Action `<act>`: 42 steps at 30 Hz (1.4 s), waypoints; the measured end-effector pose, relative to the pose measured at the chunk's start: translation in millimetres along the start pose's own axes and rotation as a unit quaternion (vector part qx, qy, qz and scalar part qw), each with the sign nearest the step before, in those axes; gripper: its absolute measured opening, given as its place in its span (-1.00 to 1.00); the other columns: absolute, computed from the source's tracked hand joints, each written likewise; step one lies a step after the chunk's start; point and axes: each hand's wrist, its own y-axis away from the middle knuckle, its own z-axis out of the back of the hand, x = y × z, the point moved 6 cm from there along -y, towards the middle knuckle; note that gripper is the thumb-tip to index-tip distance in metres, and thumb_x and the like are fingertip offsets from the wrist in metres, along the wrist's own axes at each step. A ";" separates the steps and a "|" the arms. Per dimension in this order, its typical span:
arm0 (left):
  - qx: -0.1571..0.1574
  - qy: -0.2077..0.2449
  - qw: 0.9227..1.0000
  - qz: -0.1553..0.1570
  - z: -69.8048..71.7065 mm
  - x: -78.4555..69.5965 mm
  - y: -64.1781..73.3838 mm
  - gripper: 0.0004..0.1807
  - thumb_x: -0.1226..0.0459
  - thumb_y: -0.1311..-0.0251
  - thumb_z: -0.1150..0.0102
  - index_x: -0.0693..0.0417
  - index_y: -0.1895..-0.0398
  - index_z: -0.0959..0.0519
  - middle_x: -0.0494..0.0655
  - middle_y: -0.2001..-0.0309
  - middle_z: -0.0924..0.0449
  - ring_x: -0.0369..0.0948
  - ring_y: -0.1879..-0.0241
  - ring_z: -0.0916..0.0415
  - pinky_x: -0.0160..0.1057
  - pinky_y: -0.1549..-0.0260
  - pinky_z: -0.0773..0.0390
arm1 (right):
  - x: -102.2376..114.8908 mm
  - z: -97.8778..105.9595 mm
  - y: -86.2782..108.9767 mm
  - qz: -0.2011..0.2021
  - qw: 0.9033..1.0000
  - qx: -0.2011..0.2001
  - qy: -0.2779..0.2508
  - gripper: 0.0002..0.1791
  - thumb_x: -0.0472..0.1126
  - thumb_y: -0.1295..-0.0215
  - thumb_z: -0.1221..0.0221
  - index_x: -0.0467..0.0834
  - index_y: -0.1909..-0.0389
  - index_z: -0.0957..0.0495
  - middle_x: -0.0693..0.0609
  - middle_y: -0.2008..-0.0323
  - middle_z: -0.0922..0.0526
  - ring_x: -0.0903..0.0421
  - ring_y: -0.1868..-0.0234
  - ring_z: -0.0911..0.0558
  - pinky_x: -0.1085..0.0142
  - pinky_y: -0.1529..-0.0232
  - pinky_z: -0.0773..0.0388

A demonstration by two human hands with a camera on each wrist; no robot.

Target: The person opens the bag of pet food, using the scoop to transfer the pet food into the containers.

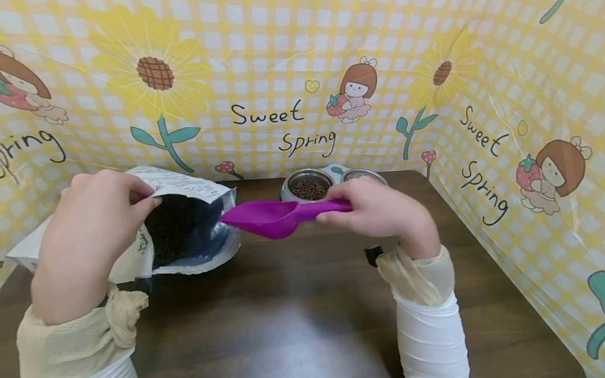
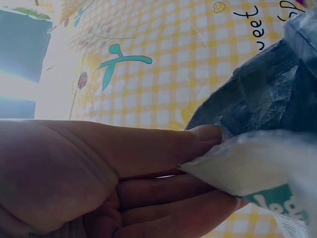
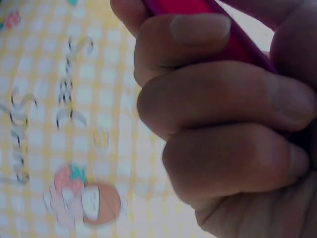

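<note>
My left hand [image 1: 86, 240] pinches the rim of a white foil-lined bag [image 1: 199, 268] between thumb and fingers, its mouth gaping toward the right. Dark kibble [image 1: 173, 227] lies inside the bag. In the left wrist view the thumb presses on the edge of the bag [image 2: 247, 173]. My right hand [image 1: 380, 208] grips the handle of a purple scoop [image 1: 268, 216], and its tip points left, right at the bag's mouth. Curled fingers wrap the scoop handle [image 3: 198, 7] in the right wrist view. The scoop's bowl looks bare on the side that shows.
Behind the scoop, at the back of the brown wooden table [image 1: 289, 326], stands a double pet bowl. Its left bowl [image 1: 310, 186] contains brown kibble; the right bowl [image 1: 363, 175] is partly hidden by my right hand. A yellow checked cloth [image 1: 254, 54] walls the table's back and sides.
</note>
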 end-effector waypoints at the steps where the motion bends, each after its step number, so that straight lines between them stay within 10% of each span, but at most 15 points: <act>1: -0.001 0.000 1.000 -0.001 0.4 -0.2 -0.1 -0.72 0.24 -0.48 -0.29 0.29 -0.01 -0.80 0.32 0.14 -0.84 0.49 0.13 -0.64 0.39 0.22 -0.58 | 7.0 -4.0 -4.2 0.011 1.000 0.003 0.006 -0.78 0.02 -0.53 -0.30 -0.02 0.25 -0.72 0.14 0.54 -0.54 0.19 0.50 -0.48 0.28 0.39 -0.48; 9: -0.004 0.001 1.000 -0.004 1.5 -0.7 0.8 -0.73 0.24 -0.46 -0.30 0.27 0.03 -0.81 0.29 0.17 -0.85 0.46 0.17 -0.66 0.38 0.24 -0.59 | 54.5 -37.9 -35.9 0.067 0.997 0.001 0.026 -0.79 -0.04 -0.60 -0.23 -0.08 0.06 -0.70 0.15 0.49 -0.61 0.28 0.54 -0.51 0.39 0.44 -0.50; 17: -0.009 -0.002 1.000 -0.009 0.6 0.0 0.9 -0.73 0.24 -0.45 -0.31 0.28 0.02 -0.81 0.32 0.14 -0.84 0.50 0.16 -0.64 0.40 0.24 -0.58 | 94.6 -67.9 -63.3 0.051 0.991 -0.066 0.105 -0.65 -0.06 -0.59 -0.20 -0.03 0.48 -0.50 0.16 0.60 -0.40 0.20 0.56 -0.47 0.36 0.54 -0.39; 22: -0.013 -0.003 1.000 -0.009 0.9 1.4 1.5 -0.74 0.25 -0.44 -0.32 0.28 0.03 -0.81 0.33 0.15 -0.84 0.48 0.18 -0.65 0.38 0.26 -0.59 | 115.3 -79.5 -77.8 0.000 0.982 -0.094 0.165 -0.54 0.00 -0.57 -0.20 0.01 0.61 -0.44 0.10 0.55 -0.62 0.11 0.47 -0.68 0.25 0.56 -0.55; 30: -0.012 -0.006 1.000 -0.008 1.8 -1.3 -0.8 -0.75 0.23 -0.44 -0.32 0.25 0.05 -0.82 0.33 0.15 -0.83 0.52 0.16 -0.63 0.41 0.26 -0.56 | 135.9 -96.5 -96.3 -0.067 0.975 -0.082 0.197 -0.55 0.02 -0.49 -0.26 0.07 0.66 -0.46 0.18 0.54 -0.63 0.18 0.49 -0.64 0.27 0.57 -0.55; 42: -0.008 -0.005 1.000 -0.009 1.0 -0.8 0.0 -0.75 0.25 -0.43 -0.34 0.27 0.04 -0.82 0.30 0.18 -0.85 0.45 0.21 -0.66 0.38 0.25 -0.61 | 140.9 -123.1 -117.7 -0.040 0.965 -0.109 0.237 -0.67 0.00 -0.42 -0.33 0.10 0.59 -0.62 0.23 0.60 -0.68 0.26 0.58 -0.62 0.32 0.65 -0.51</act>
